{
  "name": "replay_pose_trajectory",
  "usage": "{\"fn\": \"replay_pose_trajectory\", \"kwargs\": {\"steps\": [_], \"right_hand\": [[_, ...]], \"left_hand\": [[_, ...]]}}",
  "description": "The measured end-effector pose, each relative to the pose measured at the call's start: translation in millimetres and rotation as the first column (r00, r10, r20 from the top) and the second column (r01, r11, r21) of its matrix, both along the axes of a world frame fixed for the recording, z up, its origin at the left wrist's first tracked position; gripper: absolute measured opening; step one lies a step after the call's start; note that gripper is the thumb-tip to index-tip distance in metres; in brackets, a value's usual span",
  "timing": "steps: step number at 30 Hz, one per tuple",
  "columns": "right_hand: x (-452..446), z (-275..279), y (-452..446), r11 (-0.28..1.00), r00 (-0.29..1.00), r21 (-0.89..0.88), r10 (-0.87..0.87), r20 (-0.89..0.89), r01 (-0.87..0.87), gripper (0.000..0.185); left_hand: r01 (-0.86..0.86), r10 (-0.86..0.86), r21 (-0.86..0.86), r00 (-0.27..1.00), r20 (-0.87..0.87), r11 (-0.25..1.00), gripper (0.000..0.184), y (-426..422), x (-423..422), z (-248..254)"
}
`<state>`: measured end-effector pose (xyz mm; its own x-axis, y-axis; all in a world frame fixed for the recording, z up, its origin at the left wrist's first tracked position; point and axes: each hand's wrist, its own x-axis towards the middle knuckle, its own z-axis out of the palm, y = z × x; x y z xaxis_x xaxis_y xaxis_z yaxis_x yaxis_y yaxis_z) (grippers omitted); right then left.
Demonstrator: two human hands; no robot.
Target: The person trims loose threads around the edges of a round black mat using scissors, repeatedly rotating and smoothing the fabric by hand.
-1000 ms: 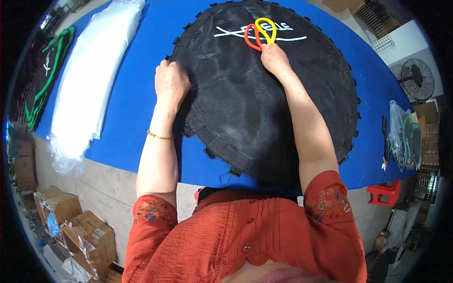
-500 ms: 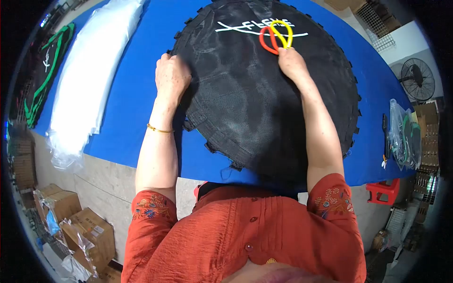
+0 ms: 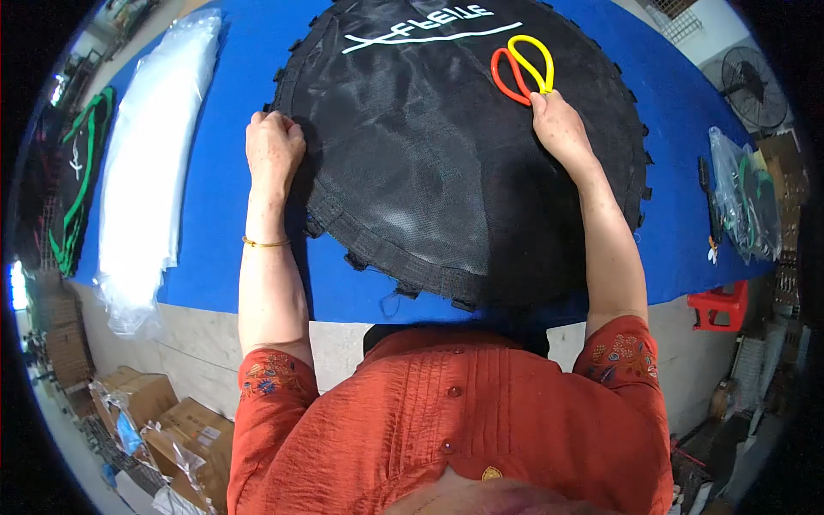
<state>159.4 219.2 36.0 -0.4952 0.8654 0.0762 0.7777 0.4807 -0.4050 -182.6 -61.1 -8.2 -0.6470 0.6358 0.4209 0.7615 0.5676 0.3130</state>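
Note:
A large round black mesh mat, like a trampoline mat, lies spread in front of me with small tabs around its rim and white lettering at its far side. My left hand is closed on the mat's left edge, its fingers bent over the border. In my right hand is a pair of scissors, held over the mat's right half. Their red and yellow handle loops stick out forward past my fingers, and the blades are hidden by the hand.
A blue cloth covers the table. On the left lie a stack of clear plastic bags and a green-edged black mat. Bagged goods sit at the right edge, near a red stool. Cardboard boxes stand on the floor.
The mat and my left hand appear further left in view, partly because the view shifted. My right hand, with the scissors, has shifted right. Both hands keep their hold.

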Motion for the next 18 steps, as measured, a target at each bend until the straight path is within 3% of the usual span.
{"fn": "replay_pose_trajectory", "kwargs": {"steps": [3,6,11,14,16,18], "right_hand": [[17,-2,-8,0.999,0.998,-0.007,0.034,-0.046,-0.034,0.048],[32,6,-14,0.994,0.996,-0.075,0.085,0.031,-0.083,0.049],[56,7,18,0.999,0.998,0.024,0.020,0.062,-0.022,0.048],[69,8,18,0.996,0.996,-0.023,0.084,0.028,-0.084,0.047],[77,16,12,0.980,0.982,-0.082,0.183,0.043,-0.179,0.046],[80,16,15,0.967,0.970,-0.108,0.237,0.059,-0.230,0.045]], "left_hand": [[0.012,-0.012,-0.017,1.000,0.001,1.000,0.016,1,-3,0],[0.021,-0.022,-0.037,0.999,-0.038,0.999,0.016,3,0,-1],[0.041,-0.049,-0.127,0.997,-0.054,0.991,0.021,1,9,6],[0.112,-0.163,-0.176,0.936,-0.312,0.978,0.031,-4,61,31],[0.313,-0.327,-0.109,0.933,-0.147,0.943,0.038,1,102,53],[0.378,-0.379,-0.087,0.925,0.008,0.922,0.040,1,147,65]]}}
